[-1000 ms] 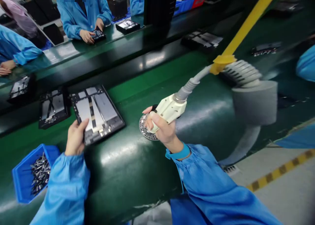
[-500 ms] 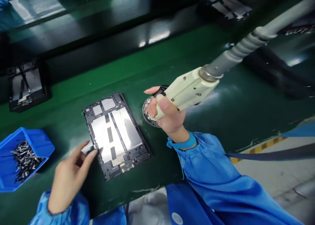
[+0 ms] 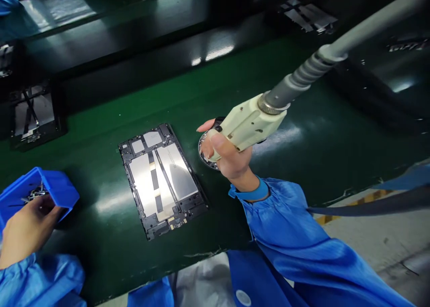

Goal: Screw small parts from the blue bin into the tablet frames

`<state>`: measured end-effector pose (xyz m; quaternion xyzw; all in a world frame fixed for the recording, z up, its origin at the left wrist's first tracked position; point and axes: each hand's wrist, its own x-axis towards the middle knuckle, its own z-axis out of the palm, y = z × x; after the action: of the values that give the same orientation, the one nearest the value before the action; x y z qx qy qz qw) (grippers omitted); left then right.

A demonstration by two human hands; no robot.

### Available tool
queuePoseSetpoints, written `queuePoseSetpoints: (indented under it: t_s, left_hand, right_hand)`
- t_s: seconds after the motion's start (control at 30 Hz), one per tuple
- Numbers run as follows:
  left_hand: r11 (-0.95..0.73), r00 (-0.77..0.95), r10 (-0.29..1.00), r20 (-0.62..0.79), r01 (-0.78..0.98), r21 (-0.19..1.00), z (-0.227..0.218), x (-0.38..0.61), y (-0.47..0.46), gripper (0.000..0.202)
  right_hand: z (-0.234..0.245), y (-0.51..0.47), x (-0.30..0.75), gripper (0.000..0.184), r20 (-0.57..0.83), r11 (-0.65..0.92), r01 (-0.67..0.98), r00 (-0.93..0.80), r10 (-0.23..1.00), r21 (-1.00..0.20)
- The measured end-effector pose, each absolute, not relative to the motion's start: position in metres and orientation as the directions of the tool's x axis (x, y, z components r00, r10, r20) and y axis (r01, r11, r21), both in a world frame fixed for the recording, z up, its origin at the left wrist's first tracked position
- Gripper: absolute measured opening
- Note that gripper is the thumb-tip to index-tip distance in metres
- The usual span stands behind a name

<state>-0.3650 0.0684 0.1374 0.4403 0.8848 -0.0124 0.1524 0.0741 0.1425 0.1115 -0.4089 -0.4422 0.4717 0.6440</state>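
Observation:
My left hand [image 3: 32,224] is inside the front of a blue bin [image 3: 62,186], among small black and metallic parts [image 3: 35,193]. Its fingertips are hidden there, so their grip does not show. My right hand [image 3: 231,157] is wrapped round the pale body of an electric screwdriver [image 3: 255,121], with the thumb on top and one finger stretched out. Under that hand is a round dish [image 3: 204,157] of tiny screws, partly covered; the tool's tip is hidden. Between the hands lies an opened tablet [image 3: 164,181], its silver battery panels facing up, touched by neither hand.
A grey corrugated sleeve and cable [image 3: 312,71] run from the tool to the upper right. More opened tablets lie at the far left [image 3: 33,114] and upper right [image 3: 309,15]. A dark raised strip crosses behind the green work surface [image 3: 161,96]. A blue sleeve shows top left.
My left hand has moved left from the tablet's edge into the blue bin. My right hand stays over the screw dish with the screwdriver, whose rear end has swung slightly left in view.

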Motion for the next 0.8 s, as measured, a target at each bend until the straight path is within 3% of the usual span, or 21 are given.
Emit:
queuePoseSetpoints:
  t_s: [0.13, 0.33, 0.5, 0.6, 0.7, 0.8]
  left_hand:
    - [0.542, -0.511, 0.828, -0.232, 0.835, 0.096, 0.135, -0.357, 0.074, 0.027]
    - [0.522, -0.503, 0.851, -0.151, 0.844, 0.128, 0.124, -0.355, 0.067, 0.037]
    - [0.527, -0.526, 0.829, -0.190, 0.849, -0.050, 0.124, -0.330, 0.075, 0.035]
    - [0.548, -0.553, 0.805, -0.212, 0.832, -0.088, 0.126, -0.316, 0.080, 0.038]
    - [0.579, -0.579, 0.792, -0.194, 0.813, -0.062, 0.128, -0.309, 0.079, 0.042]
    - [0.563, -0.554, 0.823, -0.126, 0.825, 0.052, 0.128, -0.307, 0.071, 0.045]
  right_hand:
    - [0.110, 0.142, 0.071, 0.044, 0.185, 0.202, -0.204, 0.101, 0.978, -0.958]
    - [0.124, 0.140, 0.080, 0.047, 0.160, 0.198, -0.199, 0.195, 0.968, -0.960]
    - [0.154, 0.118, 0.086, 0.045, 0.217, 0.226, -0.218, 0.066, 0.974, -0.949]
    - [0.164, 0.092, 0.073, 0.045, 0.169, 0.150, -0.251, -0.055, 0.984, -0.956]
    - [0.166, 0.063, 0.055, 0.043, 0.118, 0.070, -0.286, -0.154, 0.981, -0.956]
    - [0.165, 0.039, 0.042, 0.043, 0.108, 0.050, -0.267, -0.205, 0.973, -0.962]
